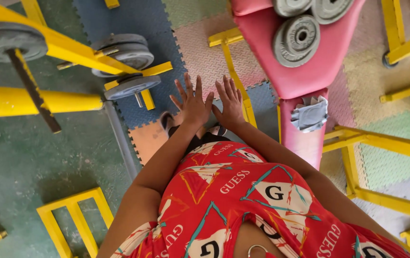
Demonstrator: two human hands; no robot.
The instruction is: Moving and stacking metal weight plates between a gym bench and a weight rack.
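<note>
Seen from the head camera, looking straight down the person's red patterned shirt [233, 200], both arms reach forward and the two hands meet low in front of the body. The left hand [193, 102] has its grip wide, fingers spread apart and holding nothing. The right hand [230, 102] is just beside it, its thumb side close to or touching the left; its fingers are straight and closer together, and its grip is empty too. Both hands hang in the air above the floor mats [205, 57], a patchwork of pink, blue, green and orange foam tiles with toothed edges.

Nearest the hands is a yellow bar [236, 71] lying on the mats, running from just under the right hand away towards the top of the view. To the right of it stands a pink padded bench [300, 76], with grey weight plates [296, 40] lying on its wide end and a torn patch showing grey [311, 114] on its narrow part.

To the left, well apart from the hands, a yellow rack [71, 50] carries more grey discs [126, 55]. A shoe [168, 122] shows below the left wrist. Yellow frames [386, 143] stand at the right.
</note>
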